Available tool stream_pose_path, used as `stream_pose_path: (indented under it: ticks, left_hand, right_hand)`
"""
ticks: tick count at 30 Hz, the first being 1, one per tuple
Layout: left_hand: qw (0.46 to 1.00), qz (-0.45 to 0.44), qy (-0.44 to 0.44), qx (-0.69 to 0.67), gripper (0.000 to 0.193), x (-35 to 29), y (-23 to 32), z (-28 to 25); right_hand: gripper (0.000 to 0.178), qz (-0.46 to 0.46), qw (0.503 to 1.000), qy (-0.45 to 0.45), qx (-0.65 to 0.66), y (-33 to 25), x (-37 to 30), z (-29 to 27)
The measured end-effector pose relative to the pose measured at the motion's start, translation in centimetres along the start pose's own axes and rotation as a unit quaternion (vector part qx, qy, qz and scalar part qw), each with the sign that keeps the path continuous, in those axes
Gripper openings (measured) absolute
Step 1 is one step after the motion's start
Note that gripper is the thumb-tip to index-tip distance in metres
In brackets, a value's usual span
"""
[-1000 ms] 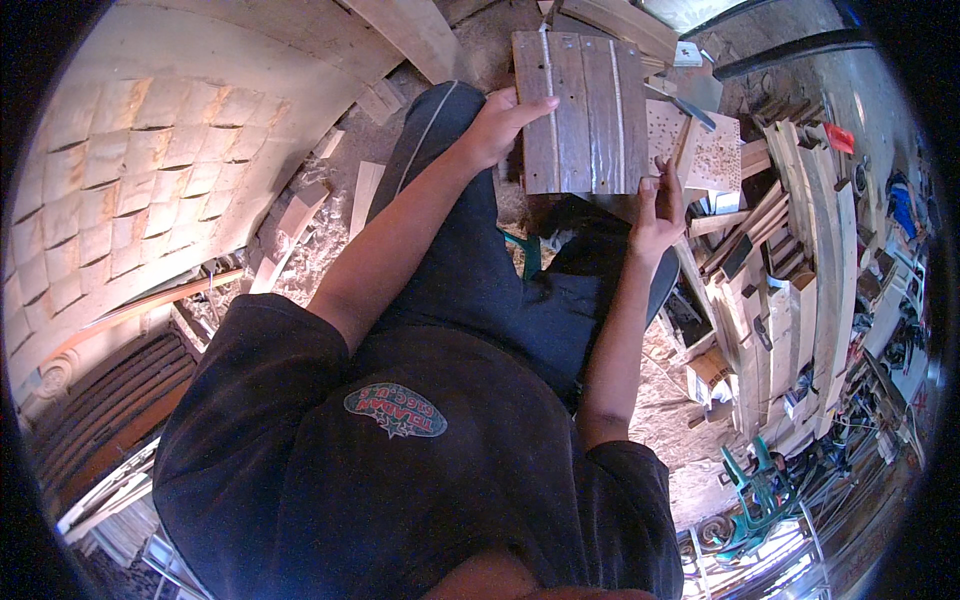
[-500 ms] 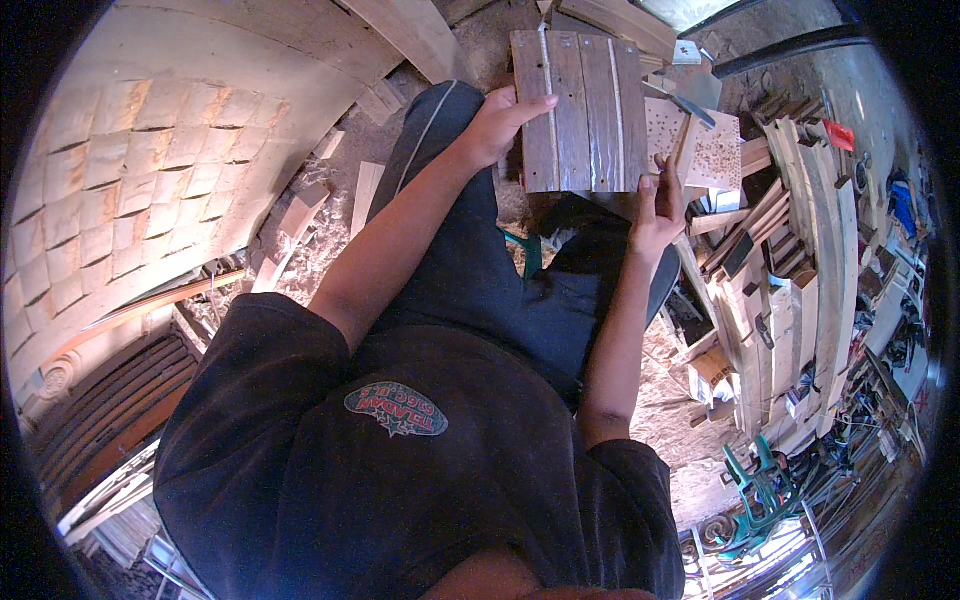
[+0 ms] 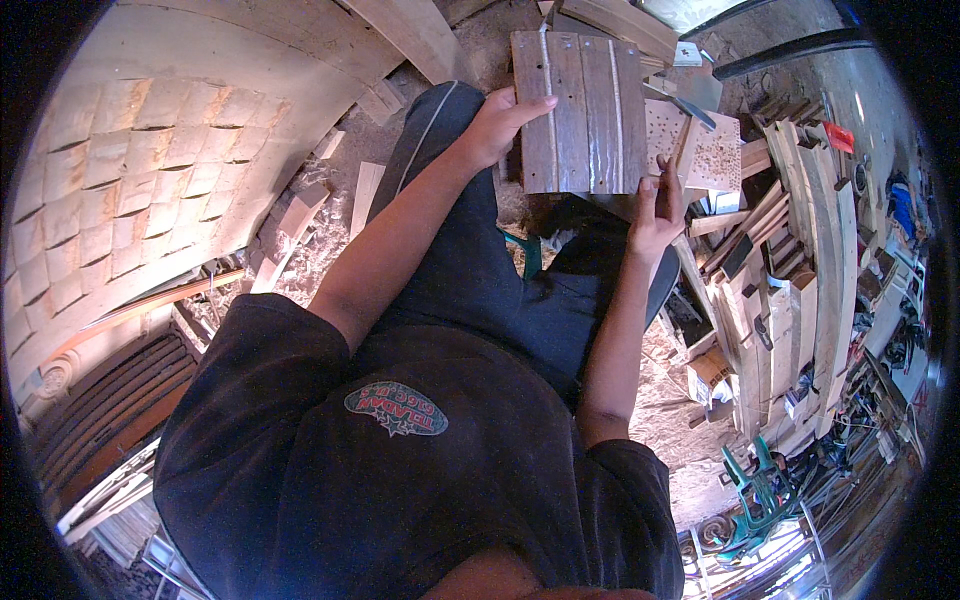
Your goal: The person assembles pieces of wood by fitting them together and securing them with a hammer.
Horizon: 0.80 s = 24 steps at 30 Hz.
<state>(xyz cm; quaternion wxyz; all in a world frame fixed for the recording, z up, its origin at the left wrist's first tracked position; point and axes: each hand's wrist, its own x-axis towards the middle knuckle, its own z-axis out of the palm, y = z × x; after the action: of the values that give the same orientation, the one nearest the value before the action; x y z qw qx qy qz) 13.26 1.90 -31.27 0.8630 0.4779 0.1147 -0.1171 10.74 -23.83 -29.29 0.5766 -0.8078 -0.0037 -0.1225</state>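
Observation:
A square panel of dark brown wooden slats (image 3: 572, 110), with pale lines along two of its joints and small holes, is held up above my knees. My left hand (image 3: 497, 128) grips its left edge, thumb on the upper face and fingers hidden beneath. At the near right corner, my right hand (image 3: 657, 222) pinches the panel between thumb and fingers. Just beyond those fingers is a hammer (image 3: 694, 113) with a dark head and pale wooden handle, over a light board dotted with holes (image 3: 722, 150). Whether the handle touches my right hand I cannot tell.
Stacked planks and wood strips (image 3: 800, 300) stand along the right side, with a green plastic chair (image 3: 765, 495) nearer me. A large woven-pattern wooden panel (image 3: 120, 180) leans at the left. Offcuts (image 3: 300, 212) and shavings cover the floor.

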Motion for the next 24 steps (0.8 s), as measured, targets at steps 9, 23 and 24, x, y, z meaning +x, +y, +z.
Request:
stream_pose_path:
  ticks: [9,23,24]
  left_hand:
    - [1.000,0.014,0.012,0.004,0.038,-0.05,-0.26,-0.03]
    - [1.000,0.002,0.019,-0.002,0.038,-0.51,0.20,0.33]
    - [1.000,0.003,0.020,-0.002,0.038,-0.59,0.30,0.39]
  right_hand:
    - [0.049,0.005,1.000,-0.009,0.008,0.17,-0.01,-0.13]
    - [0.050,0.002,0.999,-0.021,0.036,0.45,-0.24,-0.19]
    - [0.052,-0.017,0.999,-0.031,0.025,0.56,-0.18,-0.20]
